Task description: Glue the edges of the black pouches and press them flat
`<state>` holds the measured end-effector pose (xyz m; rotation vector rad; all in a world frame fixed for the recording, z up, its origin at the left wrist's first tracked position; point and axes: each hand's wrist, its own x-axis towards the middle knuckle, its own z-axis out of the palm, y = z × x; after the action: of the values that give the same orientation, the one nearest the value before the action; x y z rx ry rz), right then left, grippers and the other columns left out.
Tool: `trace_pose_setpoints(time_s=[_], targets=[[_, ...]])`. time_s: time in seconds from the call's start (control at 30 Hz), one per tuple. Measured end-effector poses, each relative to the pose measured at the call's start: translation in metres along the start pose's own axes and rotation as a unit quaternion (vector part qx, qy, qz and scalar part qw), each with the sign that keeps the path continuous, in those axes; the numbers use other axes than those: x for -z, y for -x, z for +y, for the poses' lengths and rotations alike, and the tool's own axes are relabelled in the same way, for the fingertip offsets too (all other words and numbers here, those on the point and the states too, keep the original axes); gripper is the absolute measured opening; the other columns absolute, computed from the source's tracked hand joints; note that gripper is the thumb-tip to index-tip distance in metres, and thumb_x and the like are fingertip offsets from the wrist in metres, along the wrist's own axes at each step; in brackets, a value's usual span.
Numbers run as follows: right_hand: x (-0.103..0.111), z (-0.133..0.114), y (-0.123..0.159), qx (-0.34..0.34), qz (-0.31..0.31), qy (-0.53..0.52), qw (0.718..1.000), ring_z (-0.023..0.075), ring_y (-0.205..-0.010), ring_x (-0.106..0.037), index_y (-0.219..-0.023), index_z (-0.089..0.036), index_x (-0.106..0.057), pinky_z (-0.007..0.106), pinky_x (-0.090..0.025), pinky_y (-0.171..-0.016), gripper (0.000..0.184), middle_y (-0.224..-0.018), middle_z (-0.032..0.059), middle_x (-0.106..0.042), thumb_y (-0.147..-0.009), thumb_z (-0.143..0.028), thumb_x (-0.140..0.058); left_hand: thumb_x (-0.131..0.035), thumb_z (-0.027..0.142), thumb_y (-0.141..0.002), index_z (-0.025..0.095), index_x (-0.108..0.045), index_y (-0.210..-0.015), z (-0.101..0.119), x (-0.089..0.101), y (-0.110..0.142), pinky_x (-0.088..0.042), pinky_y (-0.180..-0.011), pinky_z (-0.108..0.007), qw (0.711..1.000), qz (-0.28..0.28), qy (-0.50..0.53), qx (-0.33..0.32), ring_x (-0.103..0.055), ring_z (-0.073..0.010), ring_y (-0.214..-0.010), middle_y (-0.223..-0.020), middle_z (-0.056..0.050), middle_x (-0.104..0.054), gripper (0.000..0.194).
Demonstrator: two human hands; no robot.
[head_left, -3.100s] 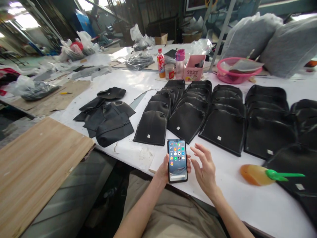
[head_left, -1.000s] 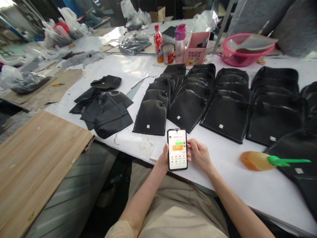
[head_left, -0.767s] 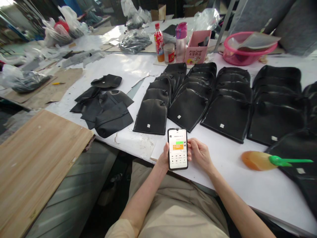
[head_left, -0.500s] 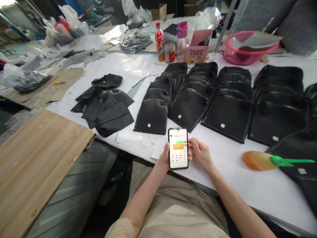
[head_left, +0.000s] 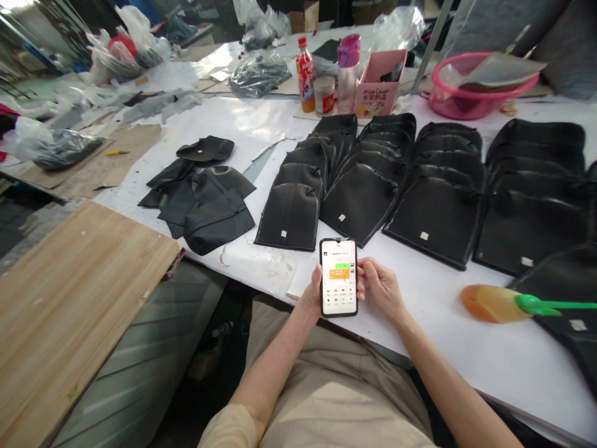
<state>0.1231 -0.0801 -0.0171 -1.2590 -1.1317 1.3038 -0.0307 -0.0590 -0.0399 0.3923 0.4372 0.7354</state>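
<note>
A smartphone [head_left: 338,277] with a lit screen stands upright just above the table's front edge. On the screen are green and orange message boxes and rows of small icons. My left hand [head_left: 313,294] is closed around the phone from the left, its thumb along the side and fingertips showing at the far edge. Close by the phone's right edge is my right hand [head_left: 380,287], its fingers curled in and nothing showing in them. Beyond the phone lie overlapping rows of black leather-like pieces [head_left: 288,214], several with small white stickers.
A loose pile of black pieces [head_left: 219,214] lies to the left. An orange bottle with a green spout [head_left: 494,303] rests at the right. Behind stand a red drink bottle [head_left: 305,74], a pink box [head_left: 380,87] and a pink basin [head_left: 459,102]. A wooden board [head_left: 79,311] is at left.
The whole view has shifted slightly, so most things appear a little further right. Both hands keep their places at the phone, and its screen looks the same.
</note>
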Motion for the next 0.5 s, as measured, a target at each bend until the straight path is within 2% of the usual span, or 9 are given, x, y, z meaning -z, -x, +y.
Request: trace_pose_setpoints(time_s=[0.13, 0.3, 0.43, 0.5], targets=[[-0.0003, -0.0003, 0.0001, 0.003, 0.0, -0.003, 1.0, 0.011, -0.039, -0.055, -0.089, -0.02, -0.063, 0.023, -0.046, -0.046, 0.044, -0.051, -0.0064, -0.057, -0.102, -0.06, -0.05, -0.068, 0.092, -0.061, 0.006, -0.066, -0.117, -0.0003, 0.0027, -0.0001, -0.058, -0.084, -0.046, 1.0, -0.011, 0.001, 0.003, -0.07, -0.0422, -0.109, -0.104, -0.022, -0.073, 0.102], [-0.0001, -0.0012, 0.0004, 0.004, -0.001, -0.009, 1.0, 0.0108, -0.039, -0.055, -0.09, -0.02, -0.063, 0.023, -0.046, -0.045, 0.043, -0.05, -0.0069, -0.056, -0.102, -0.059, -0.05, -0.073, 0.09, -0.056, 0.007, -0.066, -0.123, -0.0017, 0.0025, 0.0002, -0.058, -0.083, -0.044, 0.999, -0.02, 0.025, 0.001, -0.071, -0.0399, -0.104, -0.104, -0.02, -0.074, 0.107], [0.0, -0.0023, 0.0003, 0.001, -0.001, -0.003, 1.0, 0.0115, -0.039, -0.055, -0.09, -0.02, -0.064, 0.023, -0.047, -0.046, 0.045, -0.05, -0.0066, -0.056, -0.102, -0.061, -0.05, -0.068, 0.091, -0.063, 0.006, -0.066, -0.121, -0.0031, 0.0036, 0.0009, -0.058, -0.082, -0.043, 1.0, -0.009, 0.025, 0.003, -0.072, -0.0397, -0.103, -0.101, -0.021, -0.074, 0.103], [-0.0002, -0.0023, 0.0002, -0.002, 0.001, 0.001, 1.0, 0.0119, -0.039, -0.055, -0.089, -0.02, -0.064, 0.024, -0.047, -0.046, 0.046, -0.049, -0.0064, -0.056, -0.101, -0.062, -0.05, -0.067, 0.091, -0.063, 0.006, -0.067, -0.119, -0.0028, 0.0039, 0.0012, -0.058, -0.082, -0.044, 1.0, -0.013, 0.023, 0.008, -0.072, -0.0402, -0.103, -0.101, -0.021, -0.074, 0.102]])
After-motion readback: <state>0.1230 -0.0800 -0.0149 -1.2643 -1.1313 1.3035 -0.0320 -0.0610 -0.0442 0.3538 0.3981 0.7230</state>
